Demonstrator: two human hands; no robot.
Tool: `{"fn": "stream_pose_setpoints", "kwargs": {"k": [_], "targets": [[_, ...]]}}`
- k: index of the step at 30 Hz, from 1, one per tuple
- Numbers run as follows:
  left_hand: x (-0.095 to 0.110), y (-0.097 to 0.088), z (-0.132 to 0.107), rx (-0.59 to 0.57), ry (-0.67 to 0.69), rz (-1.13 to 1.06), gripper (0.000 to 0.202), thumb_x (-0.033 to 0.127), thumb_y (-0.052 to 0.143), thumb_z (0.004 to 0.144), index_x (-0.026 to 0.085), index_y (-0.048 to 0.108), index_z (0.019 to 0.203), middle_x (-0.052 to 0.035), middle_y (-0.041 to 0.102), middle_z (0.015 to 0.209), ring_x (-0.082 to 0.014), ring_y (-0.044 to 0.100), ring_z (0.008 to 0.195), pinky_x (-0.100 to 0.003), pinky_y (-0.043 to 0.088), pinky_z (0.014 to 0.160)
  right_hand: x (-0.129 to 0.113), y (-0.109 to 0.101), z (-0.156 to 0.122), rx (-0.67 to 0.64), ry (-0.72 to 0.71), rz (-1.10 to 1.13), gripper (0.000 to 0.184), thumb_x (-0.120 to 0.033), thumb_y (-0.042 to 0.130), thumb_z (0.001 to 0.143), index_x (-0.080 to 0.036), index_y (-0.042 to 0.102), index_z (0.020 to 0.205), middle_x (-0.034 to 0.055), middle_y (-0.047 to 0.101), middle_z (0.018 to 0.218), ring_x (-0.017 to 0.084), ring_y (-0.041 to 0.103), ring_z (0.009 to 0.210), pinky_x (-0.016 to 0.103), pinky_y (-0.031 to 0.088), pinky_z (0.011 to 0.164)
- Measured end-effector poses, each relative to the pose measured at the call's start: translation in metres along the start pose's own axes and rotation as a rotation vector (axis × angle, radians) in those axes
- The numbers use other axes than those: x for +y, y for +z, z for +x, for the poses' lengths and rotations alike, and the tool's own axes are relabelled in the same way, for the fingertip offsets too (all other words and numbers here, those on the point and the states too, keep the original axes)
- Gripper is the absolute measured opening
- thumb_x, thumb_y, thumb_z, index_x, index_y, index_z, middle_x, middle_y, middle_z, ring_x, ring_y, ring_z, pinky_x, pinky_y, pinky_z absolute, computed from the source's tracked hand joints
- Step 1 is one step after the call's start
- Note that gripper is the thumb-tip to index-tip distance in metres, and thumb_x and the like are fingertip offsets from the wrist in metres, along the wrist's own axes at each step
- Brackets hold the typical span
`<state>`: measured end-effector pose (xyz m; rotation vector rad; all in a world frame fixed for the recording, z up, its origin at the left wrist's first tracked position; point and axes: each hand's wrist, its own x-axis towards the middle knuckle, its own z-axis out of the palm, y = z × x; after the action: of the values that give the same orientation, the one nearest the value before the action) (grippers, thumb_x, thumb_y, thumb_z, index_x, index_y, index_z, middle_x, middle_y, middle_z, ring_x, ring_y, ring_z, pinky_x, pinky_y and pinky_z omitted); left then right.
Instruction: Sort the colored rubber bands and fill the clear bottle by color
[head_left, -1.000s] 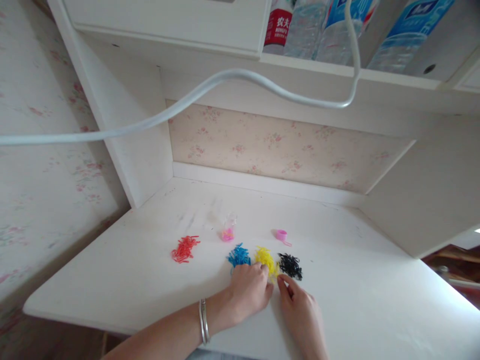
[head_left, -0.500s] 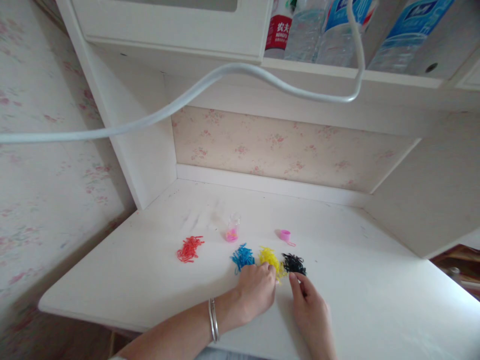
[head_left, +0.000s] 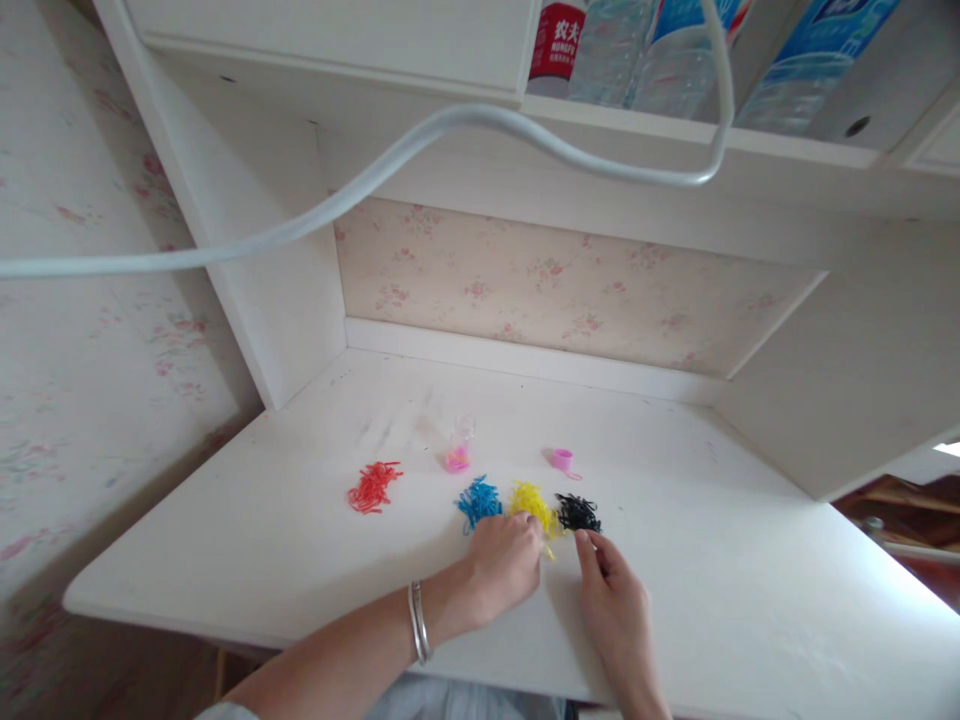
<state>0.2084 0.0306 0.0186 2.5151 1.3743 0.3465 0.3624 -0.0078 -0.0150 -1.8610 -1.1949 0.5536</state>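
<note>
My left hand, with silver bangles on the wrist, is closed at the near edge of a pile of yellow rubber bands. Its fingertips are hidden behind the knuckles, so I cannot see what they hold. Thumb and forefinger of my right hand are pinched together just in front of a pile of black rubber bands; anything between them is too small to make out. A blue pile of rubber bands lies just beyond my left hand, and a red pile sits farther left.
Behind the piles stand a small clear container with a pink base and a pink cap with a loop beside it. The white desk has side panels and a shelf of bottles above. A white cable crosses in front.
The view has tilted slightly, so the desk and piles sit a little higher and further left. Both hands keep nearly the same closed poses beside the yellow and black piles.
</note>
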Motion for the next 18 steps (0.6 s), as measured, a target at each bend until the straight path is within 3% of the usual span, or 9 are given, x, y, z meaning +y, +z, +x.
{"fn": "stream_pose_setpoints", "kwargs": {"k": [8,18], "targets": [[-0.009,-0.006,-0.005,0.004,-0.008,-0.033,0.030,0.026,0.029,0.092,0.016,0.057,0.096,-0.0103,0.065,0.093,-0.0221,0.065,0.082,-0.032,0.049,0.069,0.002,0.001,0.001,-0.012,0.000,-0.026,0.050,-0.059,0.043,0.082,-0.018,0.066,0.099,0.0060,0.070,0.082,0.021,0.062,0.077,0.026,0.042,0.066],[-0.019,-0.017,-0.008,0.042,-0.003,-0.011,0.028,0.026,0.033,0.091,0.018,0.059,0.095,-0.0075,0.067,0.094,-0.0213,0.065,0.079,-0.033,0.048,0.064,0.004,0.003,0.000,-0.021,-0.026,-0.042,0.055,-0.061,0.043,0.081,-0.016,0.067,0.100,0.0036,0.066,0.067,0.018,0.057,0.061,0.024,0.040,0.056]]}}
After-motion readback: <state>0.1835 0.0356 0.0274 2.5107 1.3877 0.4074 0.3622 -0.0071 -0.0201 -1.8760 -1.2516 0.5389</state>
